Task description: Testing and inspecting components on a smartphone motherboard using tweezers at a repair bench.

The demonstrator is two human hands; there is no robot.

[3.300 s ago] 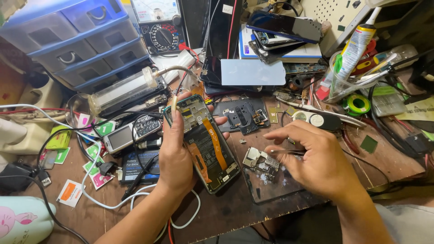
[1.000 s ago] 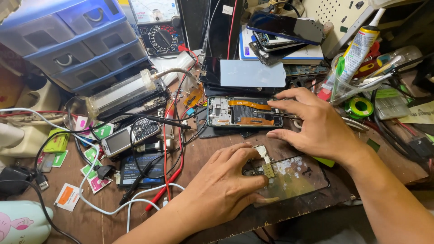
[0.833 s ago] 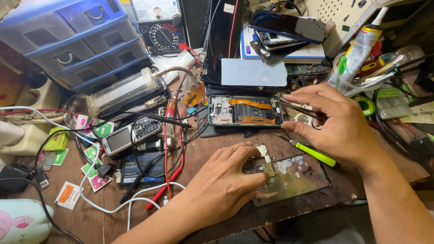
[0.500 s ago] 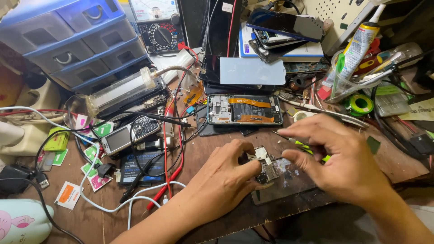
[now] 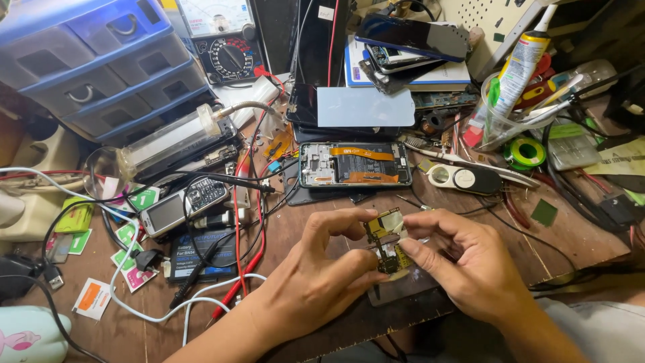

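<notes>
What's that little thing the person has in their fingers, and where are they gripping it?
A small circuit board, pinched by both hands: the left hand grips its left edge between thumb and fingers, and the right hand pinches its right side.

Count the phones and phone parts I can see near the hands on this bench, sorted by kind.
Opened phone showing its insides: 1
Old keypad phone: 1
Small circuit board held in both hands: 1
Loose battery: 1
Total: 4
</notes>
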